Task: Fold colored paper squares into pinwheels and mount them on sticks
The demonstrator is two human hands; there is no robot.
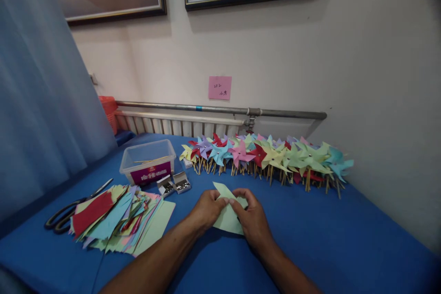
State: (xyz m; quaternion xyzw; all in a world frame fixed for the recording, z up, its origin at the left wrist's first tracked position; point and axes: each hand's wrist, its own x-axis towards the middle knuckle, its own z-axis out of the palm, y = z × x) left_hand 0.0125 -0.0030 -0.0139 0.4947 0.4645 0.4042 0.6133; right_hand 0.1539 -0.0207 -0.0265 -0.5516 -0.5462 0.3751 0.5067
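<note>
Green paper square pinched by both hands' fingers; bare blue tabletop rightward, wall close behind.

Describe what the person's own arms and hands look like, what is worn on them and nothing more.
Both forearms are bare from the bottom edge of the picture up to the wrists: no sleeve shows. The left hand and the right hand wear no gloves. No watch, bracelet or ring can be made out on either, though the picture is too small to rule out a thin ring. Nothing is marked or taped on them.
</note>
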